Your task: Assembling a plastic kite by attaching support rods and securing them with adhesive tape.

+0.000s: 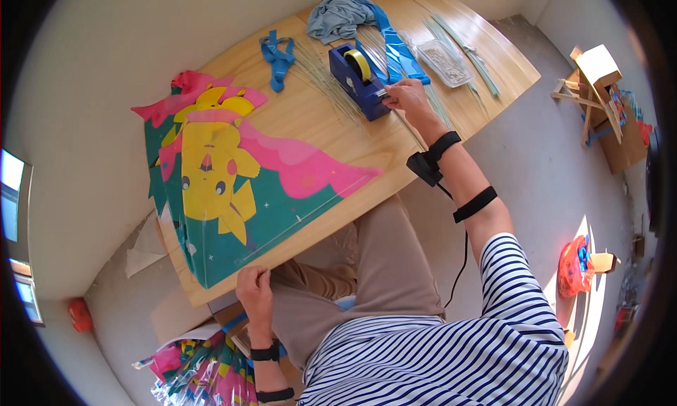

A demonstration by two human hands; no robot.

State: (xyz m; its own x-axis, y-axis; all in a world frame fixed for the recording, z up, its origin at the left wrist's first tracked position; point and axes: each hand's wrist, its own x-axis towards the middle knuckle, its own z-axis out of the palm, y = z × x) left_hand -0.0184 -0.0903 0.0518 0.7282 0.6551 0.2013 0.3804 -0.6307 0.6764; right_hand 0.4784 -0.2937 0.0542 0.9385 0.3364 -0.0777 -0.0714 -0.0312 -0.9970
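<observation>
My right hand (409,99) is at the cutting edge of a dark blue tape dispenser (343,73), thumb and finger pinched on the end of the tape. A roll of tape (360,65) with a yellow core sits in the dispenser. Below the near table edge, my left hand (255,293) is closed with curled fingers; whether it holds anything is hidden. Just beyond it lies a triangular kite sheet (282,216), green and pink with a yellow cartoon figure that appears upside down. A thin rod runs along its near edge.
On the wooden table (324,138) lie thin rods (321,78), a blue strap (277,59), a grey-blue cloth (338,20), blue film (398,50) and a clear tub (444,62) of small pieces. Folded colourful sheets (204,371) are at lower left; a red bag (575,268) stands right.
</observation>
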